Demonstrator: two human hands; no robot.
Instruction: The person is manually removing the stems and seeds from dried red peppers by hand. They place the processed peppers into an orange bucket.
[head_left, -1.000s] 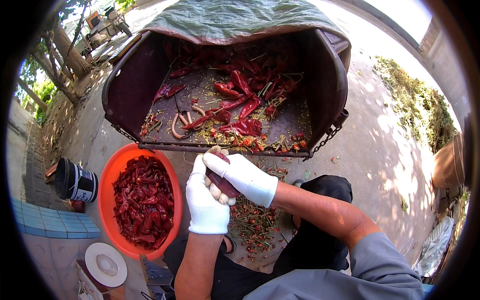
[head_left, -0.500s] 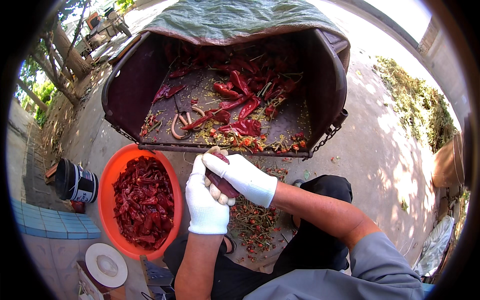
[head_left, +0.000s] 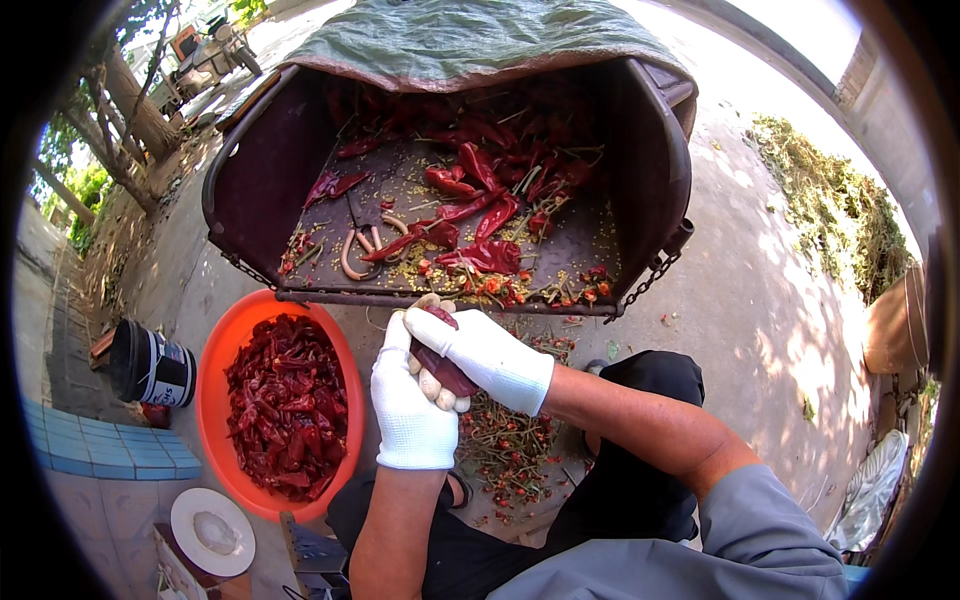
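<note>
A dark red dried chili pepper (head_left: 443, 367) is held between my two hands, in front of the cart bed's lower edge. My left hand (head_left: 413, 405), in a white knitted glove, is closed round it from the left. From the right, my gloved right hand (head_left: 487, 360) grips the same pepper, its thumb near the upper end. Fingers cover much of the pepper. Beyond my hands, the dark metal cart bed (head_left: 260, 170) holds loose red chili peppers (head_left: 487, 256), yellow seeds and scissors with pinkish handles (head_left: 352, 252).
An orange basin (head_left: 357, 400) full of red chilies stands on the left, beside a black bucket (head_left: 150, 365). Cut stems (head_left: 510, 445) litter the ground between my legs. A green tarp (head_left: 480, 40) covers the cart's far part. A chain (head_left: 655, 275) hangs at its right corner.
</note>
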